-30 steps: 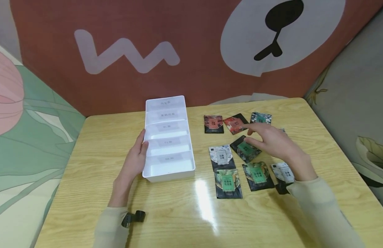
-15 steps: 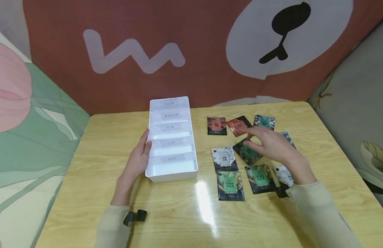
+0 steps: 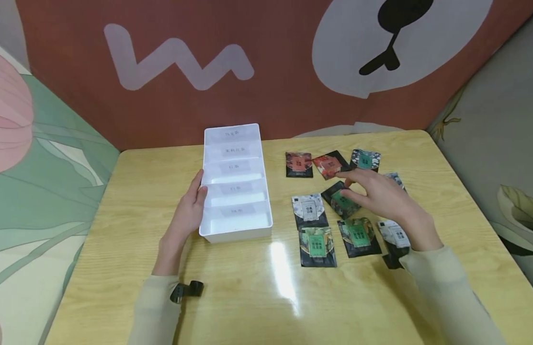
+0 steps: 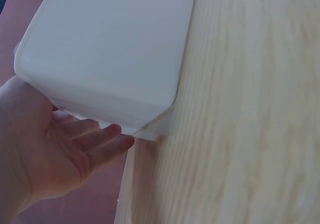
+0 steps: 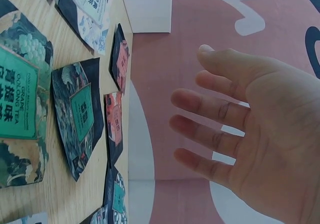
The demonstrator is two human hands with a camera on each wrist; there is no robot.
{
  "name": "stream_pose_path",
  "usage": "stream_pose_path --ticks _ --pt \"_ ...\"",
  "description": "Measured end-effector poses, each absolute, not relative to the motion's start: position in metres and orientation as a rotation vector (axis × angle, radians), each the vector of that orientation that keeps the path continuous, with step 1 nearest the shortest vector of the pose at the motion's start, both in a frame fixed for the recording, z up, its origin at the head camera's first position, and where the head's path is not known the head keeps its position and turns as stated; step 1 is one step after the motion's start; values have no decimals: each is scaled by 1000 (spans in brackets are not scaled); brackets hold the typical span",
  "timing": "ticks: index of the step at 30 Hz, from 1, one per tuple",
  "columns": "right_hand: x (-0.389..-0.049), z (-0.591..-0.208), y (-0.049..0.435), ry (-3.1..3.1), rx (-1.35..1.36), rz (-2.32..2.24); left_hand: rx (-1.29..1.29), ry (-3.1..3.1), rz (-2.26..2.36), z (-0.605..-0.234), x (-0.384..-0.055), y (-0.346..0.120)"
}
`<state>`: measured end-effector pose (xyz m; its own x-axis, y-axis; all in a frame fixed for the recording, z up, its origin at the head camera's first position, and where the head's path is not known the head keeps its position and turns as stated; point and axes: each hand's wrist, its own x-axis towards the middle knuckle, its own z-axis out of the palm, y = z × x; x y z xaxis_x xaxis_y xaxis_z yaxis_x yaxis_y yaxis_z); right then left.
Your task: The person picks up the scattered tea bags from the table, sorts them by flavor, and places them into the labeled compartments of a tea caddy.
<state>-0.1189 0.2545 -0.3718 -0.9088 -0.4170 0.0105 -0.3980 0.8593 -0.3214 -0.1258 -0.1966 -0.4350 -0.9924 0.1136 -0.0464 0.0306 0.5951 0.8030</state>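
A white box [image 3: 238, 235] with labelled compartments stands on the table. My left hand [image 3: 186, 213] rests against its left side. In the left wrist view, relaxed fingers [image 4: 107, 146] lie along the box wall [image 4: 110, 49], with the thumb mostly hidden. My right hand [image 3: 384, 194] hovers over the tea sachets with its fingers loosely bent and nothing in them. Nearest below it is a tilted dark green tea sachet [image 3: 341, 200]. A red sachet [image 3: 331, 164] lies just beyond the fingertips. The right wrist view shows the palm, with the fingers [image 5: 200, 134] spread above the table.
Several more sachets lie around: a dark red one [image 3: 299, 164], a teal one [image 3: 365, 159], a white one [image 3: 310, 210], and green ones [image 3: 318, 247] nearer the front. A patterned wall [image 3: 184, 110] borders the wooden table [image 3: 240, 297] at the back.
The head view has shifted slightly. My left hand stays at the box and my right hand keeps hovering over the same sachets, which have not moved.
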Motion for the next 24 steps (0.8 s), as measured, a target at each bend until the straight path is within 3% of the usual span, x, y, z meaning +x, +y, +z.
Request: stream_pose_path --ticks 14,24 --pt "-120 -367 254 2914 -688 -485 71 2724 1361 -431 -130 -201" --pt "-102 -390 248 2864 -779 -477 74 2699 1359 -435 -127 -194"
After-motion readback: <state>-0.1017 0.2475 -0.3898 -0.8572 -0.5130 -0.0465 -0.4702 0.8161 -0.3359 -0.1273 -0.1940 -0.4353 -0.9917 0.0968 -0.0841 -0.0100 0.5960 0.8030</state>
